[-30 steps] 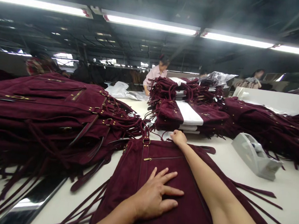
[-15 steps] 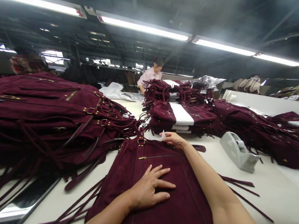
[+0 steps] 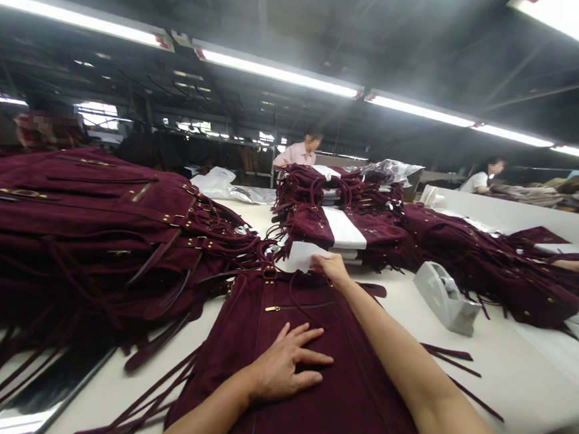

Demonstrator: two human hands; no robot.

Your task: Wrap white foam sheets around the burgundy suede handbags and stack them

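A burgundy bag (image 3: 356, 389) with fringes and a zip pocket lies flat on the pale table. My left hand (image 3: 290, 365) rests on its front with the fingers spread, holding nothing. At the bag's top edge my right hand (image 3: 329, 267) pinches a piece of white paper (image 3: 302, 256), which stands up beside the handle fittings. The far part of the bag's handle is partly hidden behind the paper.
Burgundy bags are piled at the left (image 3: 68, 226). Beyond the paper is a stack with white bands (image 3: 343, 228). More bags (image 3: 496, 267) and a grey tape dispenser (image 3: 446, 299) are at the right. A person (image 3: 299, 152) stands behind the stack.
The white paper has come up and shows a larger face in my right hand. My left hand has stayed spread on the bag. The view has turned slightly, and another person shows at the right.
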